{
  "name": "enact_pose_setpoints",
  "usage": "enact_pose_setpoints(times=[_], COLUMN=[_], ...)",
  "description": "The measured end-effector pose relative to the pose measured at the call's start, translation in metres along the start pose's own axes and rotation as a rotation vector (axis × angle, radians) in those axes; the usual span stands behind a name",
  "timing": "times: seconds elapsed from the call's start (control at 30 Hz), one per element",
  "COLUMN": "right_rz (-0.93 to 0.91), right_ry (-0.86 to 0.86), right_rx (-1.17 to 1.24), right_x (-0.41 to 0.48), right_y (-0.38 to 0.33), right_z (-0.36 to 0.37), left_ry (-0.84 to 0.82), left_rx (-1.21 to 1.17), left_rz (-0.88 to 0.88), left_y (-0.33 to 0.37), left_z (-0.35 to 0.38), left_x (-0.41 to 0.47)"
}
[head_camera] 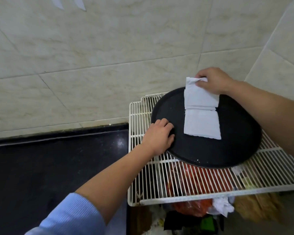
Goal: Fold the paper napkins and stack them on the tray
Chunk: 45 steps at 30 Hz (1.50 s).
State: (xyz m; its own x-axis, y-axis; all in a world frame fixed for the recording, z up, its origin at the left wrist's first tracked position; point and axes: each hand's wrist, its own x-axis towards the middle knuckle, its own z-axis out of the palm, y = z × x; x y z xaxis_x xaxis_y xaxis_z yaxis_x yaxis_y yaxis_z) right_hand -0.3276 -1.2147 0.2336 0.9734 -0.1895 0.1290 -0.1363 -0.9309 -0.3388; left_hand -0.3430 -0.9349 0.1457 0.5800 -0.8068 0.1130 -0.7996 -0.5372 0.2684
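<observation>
Beige marbled wall tiles (109, 48) were seen behind a dark stone counter (49, 158), with a white wire rack (176, 182) set beside it at the right. A round black tray (210, 155) was laid on the rack. One folded white napkin (202, 123) was lying flat on the tray, near its middle. A second napkin (199, 95) was held above and behind it by the right hand (214, 81) — its top edge was pinched between thumb and fingers, its lower edge hanging down to the far edge of the flat napkin; whether the two touched could not be told. The left hand (158, 136) was laid on the tray's left rim, fingers curled loosely over the edge — grip on the rim, nothing else held. A light blue sleeve (71, 216) was pushed up on the left forearm. Red bags (192, 206) and crumpled white paper (222, 206) were visible beneath the rack.
</observation>
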Motion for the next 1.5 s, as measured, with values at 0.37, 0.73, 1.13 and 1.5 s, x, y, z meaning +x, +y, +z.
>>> enact_pose_setpoints(times=[0.37,0.73,1.13,1.5], right_rz=[-0.007,0.041,-0.139,-0.483], right_ry=[-0.203,-0.003,0.104,-0.127], right_rx=[-0.017,-0.149,-0.195,-0.07], right_x=[0.018,-0.008,0.006,-0.062], right_y=[0.0,0.013,-0.101,-0.432], right_z=[0.001,0.098,0.075,0.2], left_ry=[0.071,0.095,0.157,-0.05], left_rx=[-0.015,-0.037,-0.052,0.105], left_rz=[0.002,0.004,-0.13,-0.734], left_y=[-0.002,-0.005,-0.062,-0.248], left_z=[0.006,0.011,-0.036,-0.1], left_x=[-0.001,-0.001,-0.065,-0.389])
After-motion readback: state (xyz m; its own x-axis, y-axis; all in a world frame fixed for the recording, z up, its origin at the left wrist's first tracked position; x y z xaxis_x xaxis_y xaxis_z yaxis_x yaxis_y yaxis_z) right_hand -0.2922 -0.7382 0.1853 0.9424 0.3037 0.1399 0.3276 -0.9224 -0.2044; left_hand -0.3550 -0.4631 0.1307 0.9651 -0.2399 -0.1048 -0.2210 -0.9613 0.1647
